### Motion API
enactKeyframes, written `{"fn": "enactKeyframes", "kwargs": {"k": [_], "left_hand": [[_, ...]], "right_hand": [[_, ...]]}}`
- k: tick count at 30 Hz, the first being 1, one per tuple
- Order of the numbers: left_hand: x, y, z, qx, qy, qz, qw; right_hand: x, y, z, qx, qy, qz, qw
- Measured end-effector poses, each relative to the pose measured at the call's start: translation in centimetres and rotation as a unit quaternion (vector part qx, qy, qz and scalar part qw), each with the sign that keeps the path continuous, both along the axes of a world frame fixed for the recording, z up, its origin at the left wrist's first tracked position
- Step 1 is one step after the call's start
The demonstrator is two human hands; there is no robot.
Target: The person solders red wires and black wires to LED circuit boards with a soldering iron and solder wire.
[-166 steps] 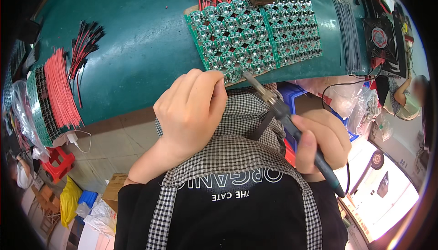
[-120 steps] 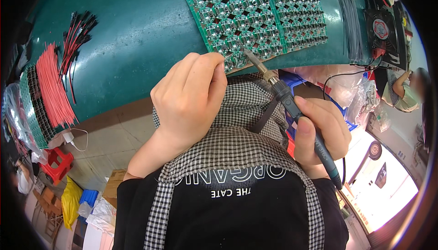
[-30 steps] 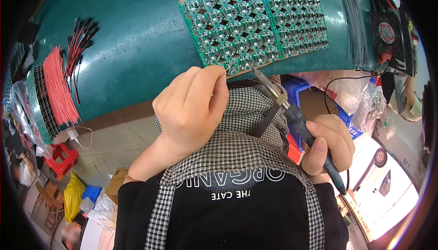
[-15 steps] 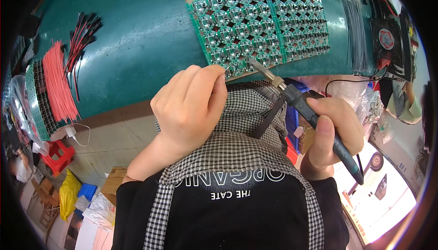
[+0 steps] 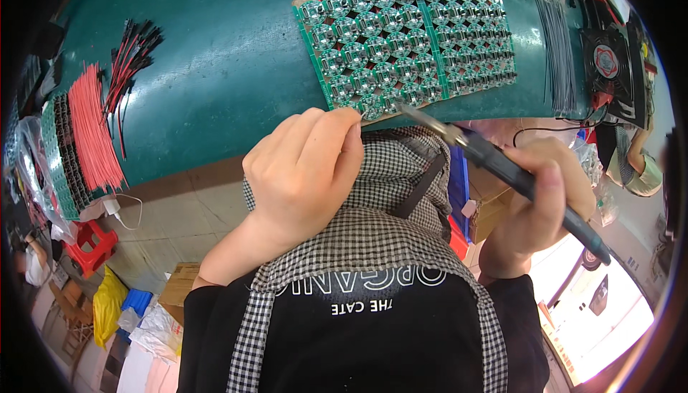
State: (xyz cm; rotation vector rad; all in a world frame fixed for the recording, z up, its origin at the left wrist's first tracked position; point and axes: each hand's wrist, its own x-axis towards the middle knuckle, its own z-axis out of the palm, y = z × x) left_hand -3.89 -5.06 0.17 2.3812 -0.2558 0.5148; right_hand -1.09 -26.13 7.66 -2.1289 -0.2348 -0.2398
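Note:
A green panel of round circuit boards [image 5: 373, 49] lies on the teal table [image 5: 229, 56], with a second panel [image 5: 473, 38] beside it on the right. My left hand [image 5: 304, 171] is curled at the near edge of the left panel, fingertips touching its lower rim. My right hand [image 5: 541, 199] grips a dark soldering iron [image 5: 502, 171], whose metal tip reaches the panel's bottom edge near the seam between the two panels. Red wires fan out from the panels' far side.
Bundles of red wires [image 5: 89, 135] and black-tipped wires [image 5: 132, 52] lie at the table's left. Thin grey wires [image 5: 555, 41] and a small black fan [image 5: 605, 59] sit at the right. A red stool [image 5: 89, 242], boxes and bags stand on the floor below.
The soldering iron's tip has shifted slightly along the panel's near edge. My left hand has stayed curled at the same edge.

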Motion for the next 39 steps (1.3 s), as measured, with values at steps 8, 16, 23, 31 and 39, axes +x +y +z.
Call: {"fn": "enactKeyframes", "kwargs": {"k": [8, 16, 23, 31, 39], "left_hand": [[-0.3, -0.8, -0.7, -0.042, -0.011, -0.017, 0.999], [0.0, -1.6, -0.4, 0.005, 0.01, -0.022, 1.0], [0.1, -1.8, -0.7, 0.005, 0.018, -0.019, 1.0], [0.2, -1.8, -0.5, 0.012, 0.021, -0.017, 1.0], [0.2, -2.0, -0.9, 0.009, 0.013, 0.003, 1.0]], "right_hand": [[-2.3, -2.6, -2.5, 0.003, -0.076, 0.125, 0.989], [-2.3, -3.1, -3.3, -0.02, -0.121, 0.16, 0.979], [-2.3, -2.9, -3.7, -0.027, -0.122, 0.161, 0.979], [-1.7, -2.6, -3.4, -0.04, -0.13, 0.191, 0.972], [-1.9, -2.2, -2.7, -0.078, -0.111, 0.208, 0.969]]}}
